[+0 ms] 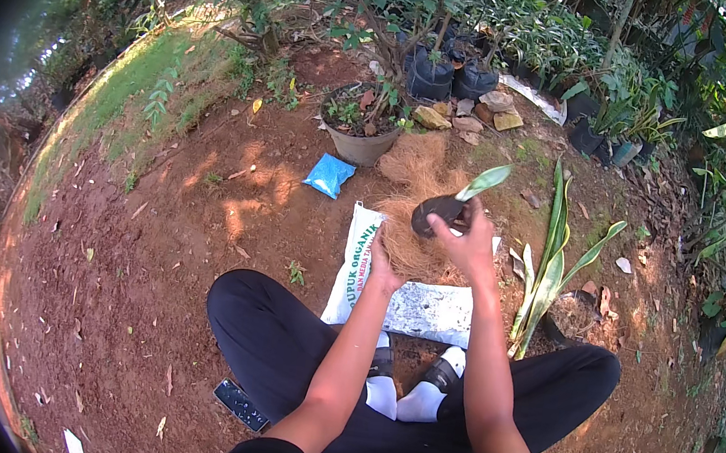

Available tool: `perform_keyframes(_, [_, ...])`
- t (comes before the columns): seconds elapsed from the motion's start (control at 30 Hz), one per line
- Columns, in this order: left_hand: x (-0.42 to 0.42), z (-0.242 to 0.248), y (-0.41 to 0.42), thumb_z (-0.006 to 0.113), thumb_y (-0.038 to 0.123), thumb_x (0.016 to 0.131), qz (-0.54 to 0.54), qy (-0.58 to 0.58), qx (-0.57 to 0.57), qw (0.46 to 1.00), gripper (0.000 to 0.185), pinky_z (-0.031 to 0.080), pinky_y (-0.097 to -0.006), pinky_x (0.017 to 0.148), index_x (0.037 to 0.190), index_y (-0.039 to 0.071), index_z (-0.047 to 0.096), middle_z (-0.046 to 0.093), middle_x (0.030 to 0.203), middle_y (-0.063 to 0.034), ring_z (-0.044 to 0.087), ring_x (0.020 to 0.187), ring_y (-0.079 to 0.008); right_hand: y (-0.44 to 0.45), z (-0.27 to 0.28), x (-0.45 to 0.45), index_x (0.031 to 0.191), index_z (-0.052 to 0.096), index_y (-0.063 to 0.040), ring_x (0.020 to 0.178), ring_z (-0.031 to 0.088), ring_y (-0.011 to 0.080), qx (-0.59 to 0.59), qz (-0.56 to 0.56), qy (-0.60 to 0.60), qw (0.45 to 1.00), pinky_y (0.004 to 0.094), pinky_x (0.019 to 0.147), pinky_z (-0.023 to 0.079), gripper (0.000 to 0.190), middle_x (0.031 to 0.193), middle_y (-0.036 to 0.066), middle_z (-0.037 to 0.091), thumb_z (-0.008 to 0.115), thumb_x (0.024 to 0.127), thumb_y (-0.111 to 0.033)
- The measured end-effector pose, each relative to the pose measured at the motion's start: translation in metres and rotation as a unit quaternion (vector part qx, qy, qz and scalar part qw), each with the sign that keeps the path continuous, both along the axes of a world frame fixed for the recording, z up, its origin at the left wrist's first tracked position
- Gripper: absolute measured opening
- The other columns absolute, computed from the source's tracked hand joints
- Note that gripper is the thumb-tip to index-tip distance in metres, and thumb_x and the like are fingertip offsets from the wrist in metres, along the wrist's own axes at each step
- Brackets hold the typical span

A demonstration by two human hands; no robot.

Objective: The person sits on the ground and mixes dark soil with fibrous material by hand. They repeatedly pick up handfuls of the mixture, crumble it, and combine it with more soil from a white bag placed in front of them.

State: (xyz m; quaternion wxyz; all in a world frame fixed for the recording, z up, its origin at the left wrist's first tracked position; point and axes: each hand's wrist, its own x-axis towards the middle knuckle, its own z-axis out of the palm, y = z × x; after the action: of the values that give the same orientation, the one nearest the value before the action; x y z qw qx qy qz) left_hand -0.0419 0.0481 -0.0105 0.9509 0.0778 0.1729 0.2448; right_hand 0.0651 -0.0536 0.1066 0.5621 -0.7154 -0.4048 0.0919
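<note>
My right hand (472,239) grips a dark, rounded root ball (437,215) with one variegated snake plant leaf (485,181) pointing up and right. My left hand (384,261) is cupped around the left side of a clump of brown coconut fibre (414,249), just below and left of the root ball. Its thumb is hard to make out. Both hands are above a white printed sack (430,311) lying on the soil, its near part smudged with dirt. More loose coconut fibre (421,156) lies beyond the sack.
A blue packet (329,176) lies left of the fibre, near a potted plant (362,146). Cut snake plant leaves (549,268) lean to the right, beside a dark pot (577,318). Stones (432,118) and black plant bags (430,76) are farther back. A phone (240,404) lies by my left leg.
</note>
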Motion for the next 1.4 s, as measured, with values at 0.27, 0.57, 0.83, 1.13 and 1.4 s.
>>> perform_keyframes(0.27, [-0.001, 0.004, 0.003, 0.034, 0.052, 0.101, 0.017, 0.006, 0.017, 1.0, 0.056, 0.05, -0.0476, 0.099, 0.131, 0.009, 0.056, 0.062, 0.127, -0.0132, 0.062, 0.113, -0.0297, 0.005, -0.015, -0.031, 0.118, 0.055, 0.001, 0.097, 0.068, 0.04, -0.088, 0.005, -0.098, 0.991, 0.0449, 0.08, 0.054, 0.055, 0.1, 0.023, 0.07, 0.079, 0.081, -0.031])
perform_keyframes(0.57, [-0.003, 0.007, -0.002, 0.036, 0.046, 0.104, 0.024, -0.008, -0.043, 0.999, 0.054, 0.053, -0.0464, 0.097, 0.134, 0.005, 0.053, 0.062, 0.127, -0.0164, 0.063, 0.112, -0.0314, 0.003, -0.008, -0.034, 0.116, 0.057, 0.002, 0.097, 0.071, 0.0322, -0.11, -0.018, -0.015, 0.994, 0.0402, 0.086, 0.053, 0.057, 0.103, 0.021, 0.071, 0.084, 0.078, -0.031])
perform_keyframes(0.83, [0.003, 0.011, 0.002, 0.037, 0.04, 0.104, -0.014, -0.101, 0.022, 0.995, 0.049, 0.056, -0.0458, 0.093, 0.131, 0.003, 0.055, 0.063, 0.123, -0.0167, 0.066, 0.107, -0.03, 0.004, -0.01, -0.034, 0.127, 0.053, 0.002, 0.105, 0.068, 0.0281, -0.135, 0.012, -0.073, 0.988, 0.0396, 0.088, 0.053, 0.064, 0.111, 0.02, 0.069, 0.083, 0.079, -0.029])
perform_keyframes(1.13, [0.001, 0.01, 0.01, 0.04, 0.046, 0.102, 0.008, -0.076, -0.021, 0.997, 0.049, 0.053, -0.0529, 0.095, 0.128, 0.009, 0.059, 0.065, 0.121, -0.0125, 0.064, 0.109, -0.0311, -0.034, -0.022, 0.031, 0.14, 0.044, 0.003, 0.114, 0.062, 0.0253, -0.131, -0.008, 0.078, 0.988, 0.0348, 0.091, 0.054, 0.068, 0.127, 0.02, 0.061, 0.076, 0.086, -0.023])
perform_keyframes(1.4, [0.0, 0.018, 0.009, 0.04, 0.039, 0.103, -0.023, -0.101, -0.015, 0.994, 0.049, 0.053, -0.0518, 0.095, 0.135, 0.004, 0.05, 0.059, 0.129, -0.0167, 0.061, 0.115, -0.0335, -0.034, -0.061, 0.014, 0.152, 0.024, 0.002, 0.134, 0.046, 0.0301, -0.192, 0.164, 0.073, 0.965, 0.0393, 0.114, 0.036, 0.122, 0.146, 0.023, 0.045, 0.095, 0.059, -0.035])
